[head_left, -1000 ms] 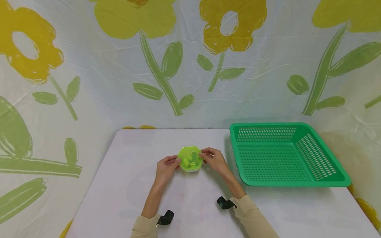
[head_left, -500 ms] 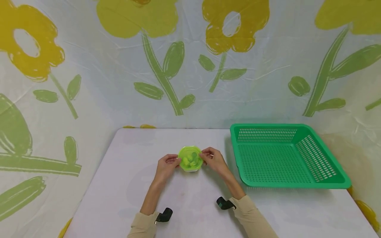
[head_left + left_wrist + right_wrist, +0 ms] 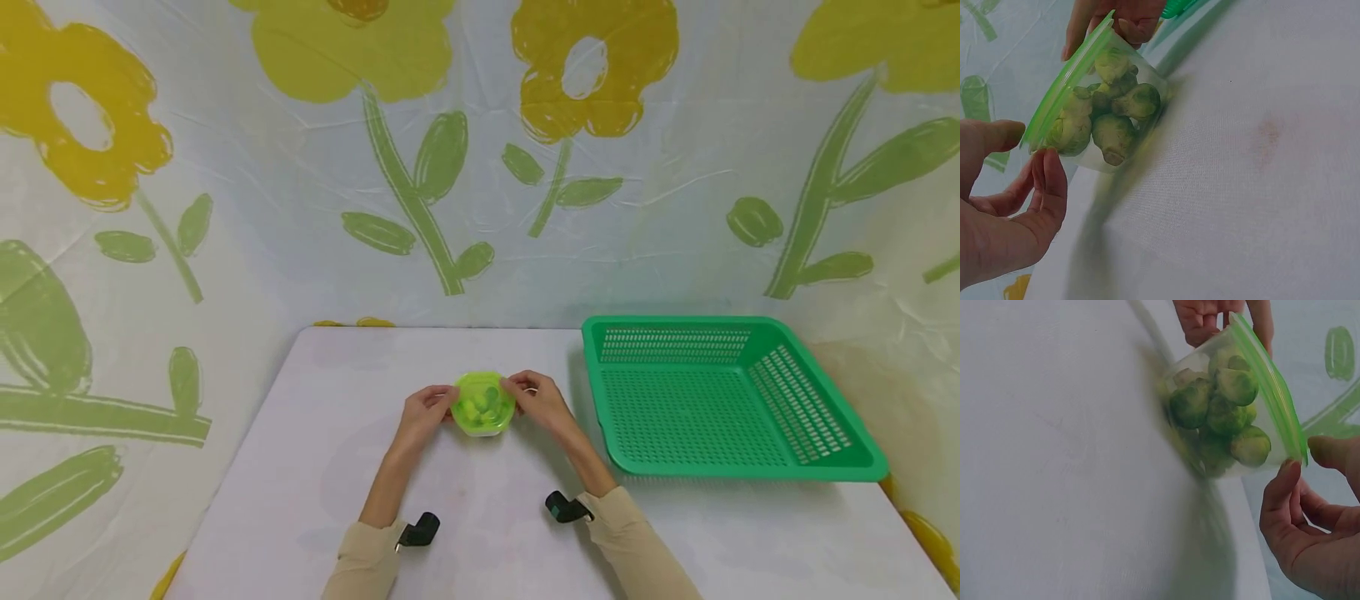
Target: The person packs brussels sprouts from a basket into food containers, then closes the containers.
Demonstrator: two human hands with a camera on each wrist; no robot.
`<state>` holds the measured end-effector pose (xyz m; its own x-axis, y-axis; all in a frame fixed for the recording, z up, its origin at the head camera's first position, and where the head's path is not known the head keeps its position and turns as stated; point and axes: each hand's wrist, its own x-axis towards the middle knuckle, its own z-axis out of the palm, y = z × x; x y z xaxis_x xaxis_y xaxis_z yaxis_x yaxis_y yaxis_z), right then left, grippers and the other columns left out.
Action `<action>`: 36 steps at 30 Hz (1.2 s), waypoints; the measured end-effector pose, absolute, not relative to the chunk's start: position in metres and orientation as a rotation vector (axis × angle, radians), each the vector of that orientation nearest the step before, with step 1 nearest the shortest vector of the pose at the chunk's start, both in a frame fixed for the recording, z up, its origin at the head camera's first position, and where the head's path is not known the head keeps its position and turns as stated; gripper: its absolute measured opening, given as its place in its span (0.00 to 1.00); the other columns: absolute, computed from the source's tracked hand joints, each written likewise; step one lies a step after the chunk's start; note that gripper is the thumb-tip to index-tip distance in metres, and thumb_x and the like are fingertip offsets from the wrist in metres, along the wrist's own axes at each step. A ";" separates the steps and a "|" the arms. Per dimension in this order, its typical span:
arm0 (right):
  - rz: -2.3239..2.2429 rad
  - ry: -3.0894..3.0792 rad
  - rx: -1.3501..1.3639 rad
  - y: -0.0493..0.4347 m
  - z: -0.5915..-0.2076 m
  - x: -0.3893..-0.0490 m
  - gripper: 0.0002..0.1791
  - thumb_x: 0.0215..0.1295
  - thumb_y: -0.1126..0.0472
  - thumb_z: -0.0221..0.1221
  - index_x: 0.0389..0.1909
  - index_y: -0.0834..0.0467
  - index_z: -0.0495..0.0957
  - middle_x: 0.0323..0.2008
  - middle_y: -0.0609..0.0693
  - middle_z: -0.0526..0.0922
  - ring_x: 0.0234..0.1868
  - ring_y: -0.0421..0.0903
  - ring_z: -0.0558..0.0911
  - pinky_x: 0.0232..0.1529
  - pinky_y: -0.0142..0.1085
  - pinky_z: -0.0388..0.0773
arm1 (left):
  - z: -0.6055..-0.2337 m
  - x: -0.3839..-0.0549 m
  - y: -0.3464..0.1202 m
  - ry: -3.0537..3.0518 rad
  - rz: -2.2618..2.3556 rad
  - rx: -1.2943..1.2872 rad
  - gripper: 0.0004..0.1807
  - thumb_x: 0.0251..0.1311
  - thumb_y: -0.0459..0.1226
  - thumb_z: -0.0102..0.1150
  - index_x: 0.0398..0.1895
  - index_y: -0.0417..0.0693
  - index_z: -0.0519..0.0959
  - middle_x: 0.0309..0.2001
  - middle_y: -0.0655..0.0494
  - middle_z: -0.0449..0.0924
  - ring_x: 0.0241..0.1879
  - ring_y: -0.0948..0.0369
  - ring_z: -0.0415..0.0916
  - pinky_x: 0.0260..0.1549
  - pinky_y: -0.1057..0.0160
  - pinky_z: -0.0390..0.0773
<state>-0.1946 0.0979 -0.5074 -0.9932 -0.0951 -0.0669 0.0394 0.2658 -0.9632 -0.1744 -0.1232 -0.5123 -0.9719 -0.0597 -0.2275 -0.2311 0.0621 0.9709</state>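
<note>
A small clear plastic container (image 3: 1100,162) with a bright green lid (image 3: 483,404) stands on the table. Through its wall show several Brussels sprouts (image 3: 1115,134), green with pale cut stems. My left hand (image 3: 422,417) pinches the lid's rim at the left side, thumb on top and fingertips beneath the edge. On the opposite side my right hand (image 3: 542,402) pinches the rim the same way, its thumb (image 3: 1329,453) by the lid's top and the fingers under the rim. The lid sits on the container; whether its edge is fully pressed down I cannot tell.
A large green perforated basket (image 3: 701,474) stands to the right on the white table (image 3: 337,467), near the right hand and forearm. Behind the table hangs a cloth (image 3: 300,208) printed with yellow flowers and green leaves.
My left hand's thumb has shifted slightly up along the lid's rim. The right hand and container stay nearly in place; the head view has tilted a little.
</note>
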 end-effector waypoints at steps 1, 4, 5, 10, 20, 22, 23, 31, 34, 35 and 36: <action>-1.837 2.412 -0.050 0.097 -0.508 -0.196 0.16 0.72 0.56 0.64 0.45 0.67 0.83 0.34 0.56 0.81 0.25 0.41 0.75 0.29 0.39 0.79 | -0.513 -0.175 -0.123 2.192 2.052 -0.303 0.18 0.68 0.40 0.66 0.51 0.33 0.82 0.37 0.50 0.85 0.30 0.62 0.79 0.37 0.62 0.83; -1.829 2.418 -0.038 0.096 -0.509 -0.198 0.15 0.73 0.55 0.64 0.44 0.66 0.84 0.33 0.54 0.81 0.25 0.41 0.74 0.29 0.37 0.77 | -0.516 -0.178 -0.120 2.187 2.068 -0.305 0.18 0.68 0.40 0.66 0.50 0.32 0.82 0.34 0.52 0.85 0.28 0.63 0.78 0.33 0.66 0.81; -1.825 2.421 -0.038 0.095 -0.510 -0.198 0.15 0.73 0.55 0.64 0.44 0.66 0.84 0.33 0.54 0.80 0.25 0.41 0.74 0.28 0.36 0.77 | -0.516 -0.179 -0.120 2.193 2.066 -0.303 0.18 0.69 0.40 0.66 0.50 0.32 0.82 0.34 0.52 0.85 0.28 0.63 0.77 0.33 0.66 0.80; -1.811 2.459 -0.041 0.092 -0.515 -0.201 0.16 0.73 0.54 0.64 0.41 0.65 0.84 0.30 0.51 0.79 0.26 0.41 0.72 0.25 0.31 0.71 | -0.516 -0.181 -0.116 2.228 2.055 -0.299 0.20 0.69 0.43 0.66 0.50 0.32 0.82 0.35 0.51 0.85 0.30 0.64 0.76 0.31 0.69 0.78; -1.897 2.460 -0.101 0.086 -0.522 -0.206 0.12 0.73 0.57 0.64 0.39 0.64 0.83 0.32 0.52 0.79 0.28 0.41 0.71 0.25 0.29 0.68 | -0.512 -0.186 -0.116 2.246 2.010 -0.374 0.19 0.68 0.43 0.67 0.50 0.34 0.83 0.39 0.50 0.86 0.33 0.64 0.76 0.35 0.67 0.78; -1.922 2.453 -0.116 0.086 -0.524 -0.206 0.12 0.73 0.57 0.64 0.38 0.64 0.82 0.32 0.51 0.78 0.28 0.41 0.71 0.26 0.28 0.68 | -0.512 -0.186 -0.116 2.236 1.996 -0.392 0.20 0.68 0.43 0.67 0.51 0.34 0.83 0.40 0.50 0.86 0.34 0.63 0.76 0.36 0.66 0.78; -1.931 2.453 -0.124 0.085 -0.525 -0.207 0.12 0.73 0.58 0.63 0.38 0.65 0.81 0.32 0.51 0.78 0.28 0.41 0.71 0.27 0.28 0.68 | -0.512 -0.187 -0.117 2.229 1.991 -0.402 0.21 0.68 0.44 0.68 0.51 0.34 0.83 0.40 0.51 0.85 0.34 0.63 0.76 0.37 0.65 0.78; -1.980 2.447 -0.144 0.083 -0.527 -0.208 0.12 0.74 0.57 0.63 0.37 0.64 0.80 0.35 0.52 0.79 0.33 0.42 0.73 0.31 0.28 0.70 | -0.511 -0.192 -0.118 2.191 1.992 -0.457 0.21 0.65 0.44 0.71 0.50 0.34 0.84 0.42 0.50 0.84 0.35 0.61 0.76 0.38 0.66 0.77; -1.998 2.422 -0.130 0.084 -0.528 -0.208 0.13 0.74 0.57 0.63 0.37 0.64 0.80 0.36 0.54 0.80 0.35 0.43 0.74 0.33 0.29 0.71 | -0.509 -0.193 -0.116 2.202 1.975 -0.480 0.19 0.65 0.43 0.70 0.48 0.35 0.85 0.41 0.50 0.85 0.34 0.61 0.77 0.40 0.65 0.77; -2.003 2.414 -0.126 0.084 -0.528 -0.208 0.13 0.74 0.56 0.63 0.37 0.65 0.80 0.37 0.54 0.80 0.36 0.44 0.75 0.34 0.29 0.71 | -0.508 -0.192 -0.115 2.206 1.973 -0.486 0.19 0.65 0.43 0.70 0.48 0.35 0.85 0.41 0.50 0.85 0.34 0.62 0.76 0.40 0.65 0.77; -2.002 2.408 -0.122 0.084 -0.529 -0.208 0.13 0.74 0.56 0.63 0.37 0.65 0.80 0.37 0.55 0.80 0.36 0.44 0.75 0.35 0.30 0.72 | -0.508 -0.192 -0.115 2.206 1.972 -0.495 0.18 0.65 0.43 0.70 0.47 0.35 0.85 0.41 0.50 0.85 0.34 0.61 0.76 0.40 0.65 0.77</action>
